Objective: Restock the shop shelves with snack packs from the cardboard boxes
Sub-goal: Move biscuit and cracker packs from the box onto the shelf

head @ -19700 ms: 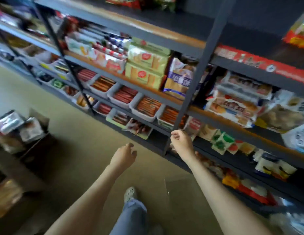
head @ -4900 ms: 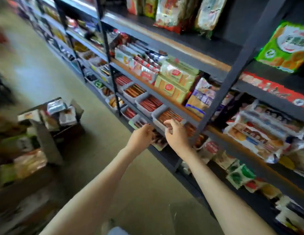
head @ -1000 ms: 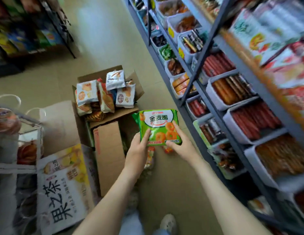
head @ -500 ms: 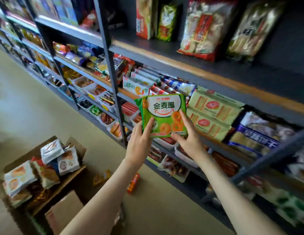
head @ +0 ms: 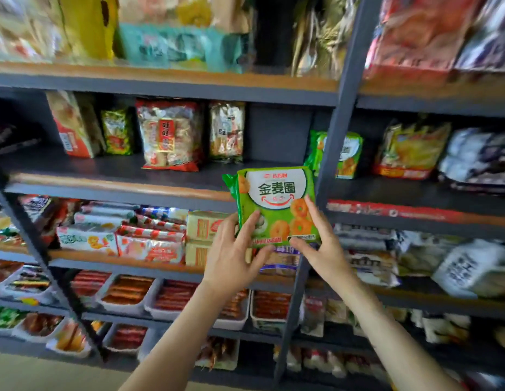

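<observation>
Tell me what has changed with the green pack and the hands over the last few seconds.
The green snack pack was picked up near the cardboard box on the floor and raised before the shelves, close to a matching green pack there. Unchanged since pickup: the left hand and right hand grip its lower corners, label facing the camera.

Dark grey metal shelving [head: 340, 114], beige floor [head: 31, 375]

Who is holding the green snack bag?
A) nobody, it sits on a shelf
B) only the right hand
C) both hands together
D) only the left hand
C: the left hand and the right hand each pinch a bottom corner of the green snack bag, which is held in the air in front of the shelves.
</observation>
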`<state>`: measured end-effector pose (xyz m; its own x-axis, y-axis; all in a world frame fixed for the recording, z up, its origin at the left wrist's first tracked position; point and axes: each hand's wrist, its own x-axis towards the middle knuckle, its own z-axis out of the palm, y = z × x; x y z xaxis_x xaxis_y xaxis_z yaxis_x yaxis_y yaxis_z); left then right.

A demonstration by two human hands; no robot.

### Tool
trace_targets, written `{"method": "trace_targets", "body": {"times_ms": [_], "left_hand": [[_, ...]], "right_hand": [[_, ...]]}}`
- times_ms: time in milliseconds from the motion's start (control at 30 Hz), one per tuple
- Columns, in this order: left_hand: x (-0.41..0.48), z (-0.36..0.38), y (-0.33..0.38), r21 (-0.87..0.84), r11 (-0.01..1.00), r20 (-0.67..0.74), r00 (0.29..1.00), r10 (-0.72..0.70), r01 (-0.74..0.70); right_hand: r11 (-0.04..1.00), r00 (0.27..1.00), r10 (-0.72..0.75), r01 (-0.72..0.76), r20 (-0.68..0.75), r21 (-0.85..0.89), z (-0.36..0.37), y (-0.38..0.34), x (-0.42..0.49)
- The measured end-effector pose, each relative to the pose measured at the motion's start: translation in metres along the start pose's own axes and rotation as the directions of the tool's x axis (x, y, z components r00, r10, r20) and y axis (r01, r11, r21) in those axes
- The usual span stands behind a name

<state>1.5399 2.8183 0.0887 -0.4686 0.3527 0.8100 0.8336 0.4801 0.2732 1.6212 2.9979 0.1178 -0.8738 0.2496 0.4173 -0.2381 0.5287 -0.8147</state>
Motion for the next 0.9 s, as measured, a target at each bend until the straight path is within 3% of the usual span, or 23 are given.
{"method": "trace_targets", "body": {"times_ms": [200,433,567,733,767,833,900], "left_hand": [[0.050,0.076,0.072,-0.046,0.990,-0.119,0.985,0.124,-0.131],[0.114,0.174,0.135,-0.012,0.987,-0.076,0.984,0.162,-0.163],[0.156,0.215,0.152,0.063,0.998,0.115,0.993,-0.011,0.004],[0.207,0.254,0.138,0.258,0.923,0.334,0.870,-0.363,0.286],[0.213,0.264,0.130,0.314,0.892,0.344,0.837,-0.426,0.325],[0.223,0.281,0.110,0.485,0.822,0.182,0.885,-0.428,0.298],[0.231,0.291,0.090,0.586,0.773,0.173,0.895,-0.412,0.243]], "right_hand": [[1.000,0.994,0.003,-0.005,-0.106,-0.020,-0.096,0.030,0.005],[0.997,0.988,-0.033,0.022,-0.150,-0.075,-0.207,0.085,0.048],[0.970,0.975,-0.089,0.039,-0.202,-0.241,-0.237,0.117,0.098],[0.941,0.997,-0.029,0.004,-0.068,-0.339,-0.234,0.143,0.164],[0.931,1.000,-0.013,0.001,-0.029,-0.365,-0.232,0.149,0.176],[0.905,0.998,0.031,-0.004,0.056,-0.425,-0.226,0.159,0.197],[0.877,0.994,0.032,0.024,0.108,-0.480,-0.218,0.169,0.215]]}}
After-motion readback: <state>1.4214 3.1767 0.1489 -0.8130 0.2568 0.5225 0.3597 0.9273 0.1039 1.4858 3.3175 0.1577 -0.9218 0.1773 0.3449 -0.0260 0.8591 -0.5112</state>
